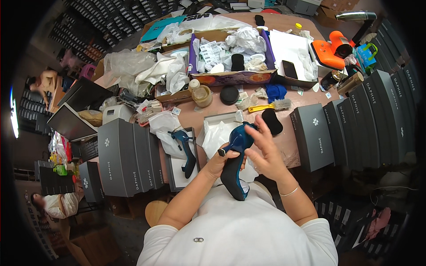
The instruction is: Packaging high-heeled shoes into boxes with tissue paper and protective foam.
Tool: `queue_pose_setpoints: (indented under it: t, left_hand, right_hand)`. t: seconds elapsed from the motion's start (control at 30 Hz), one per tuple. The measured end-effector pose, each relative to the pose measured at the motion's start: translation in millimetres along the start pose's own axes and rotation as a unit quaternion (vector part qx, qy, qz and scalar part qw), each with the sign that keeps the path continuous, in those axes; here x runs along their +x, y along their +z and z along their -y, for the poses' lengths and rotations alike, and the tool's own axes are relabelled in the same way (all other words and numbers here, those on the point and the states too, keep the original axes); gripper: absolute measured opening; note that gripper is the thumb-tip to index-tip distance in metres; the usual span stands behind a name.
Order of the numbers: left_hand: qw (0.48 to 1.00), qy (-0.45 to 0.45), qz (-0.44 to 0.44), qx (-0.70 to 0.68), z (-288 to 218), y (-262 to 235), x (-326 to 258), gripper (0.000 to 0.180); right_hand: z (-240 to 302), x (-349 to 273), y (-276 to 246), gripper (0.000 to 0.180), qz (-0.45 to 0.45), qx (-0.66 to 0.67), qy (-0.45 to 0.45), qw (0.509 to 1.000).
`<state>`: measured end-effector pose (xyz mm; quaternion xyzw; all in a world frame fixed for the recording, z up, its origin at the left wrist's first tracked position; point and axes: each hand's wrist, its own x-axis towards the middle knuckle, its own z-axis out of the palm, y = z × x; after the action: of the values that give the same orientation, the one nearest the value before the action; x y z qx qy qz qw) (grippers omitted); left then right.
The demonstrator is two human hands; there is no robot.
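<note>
A glossy dark blue high-heeled shoe [241,140] is held close to my body, its dark sole turned up and its toe pointing toward me. My left hand [216,165] is closed around its middle, by the heel. My right hand [268,156] is open with fingers stretched out beside the back of the shoe; whether the fingertips touch it I cannot tell. A matching blue shoe [188,155] lies on its side on white paper in an open grey shoe box [176,182] to the left. Behind the held shoe is white tissue paper [216,138] by a light-coloured box.
Grey shoe boxes stand in rows at left [116,159] and right [313,141]. Farther back are a yellow-handled brush [262,107], a jar [202,96], a purple carton [230,79] of paper, a phone [289,69] and an orange device [327,54]. Two people are at far left.
</note>
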<state>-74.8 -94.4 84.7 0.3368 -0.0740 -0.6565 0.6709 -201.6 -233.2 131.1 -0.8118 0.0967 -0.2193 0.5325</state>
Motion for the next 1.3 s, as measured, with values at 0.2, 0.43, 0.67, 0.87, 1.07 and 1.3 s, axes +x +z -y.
queue_pose_setpoints:
  t: [0.2, 0.43, 0.67, 0.87, 1.07, 1.3]
  left_hand:
    - [1.000, 0.012, -0.021, -0.003, 9, -13, 0, 0.033]
    - [0.999, 0.042, -0.002, -0.027, 2, -2, -15, 0.036]
    - [1.000, 0.009, 0.020, 0.004, -14, 6, -16, 0.037]
    - [0.999, 0.021, -0.002, 0.027, -6, 10, -26, 0.030]
    - [0.984, 0.001, 0.052, 0.172, -8, 20, -28, 0.017]
    - [0.986, 0.000, 0.014, 0.168, -6, 17, -24, 0.020]
  right_hand:
    - [-15, -18, 40, 0.055, -0.031, -0.170, -0.079, 0.982]
    - [-14, 1, 27, 0.047, -0.090, 0.522, 0.117, 0.840]
    - [-28, 24, 35, 0.031, -0.229, 0.568, 0.156, 0.775]
    - [-25, 15, 49, 0.042, -0.204, 0.400, 0.118, 0.886]
    - [-39, 27, 13, 0.033, -0.202, 0.467, 0.149, 0.848]
    - [-18, 31, 15, 0.030, -0.190, -0.040, 0.027, 0.981]
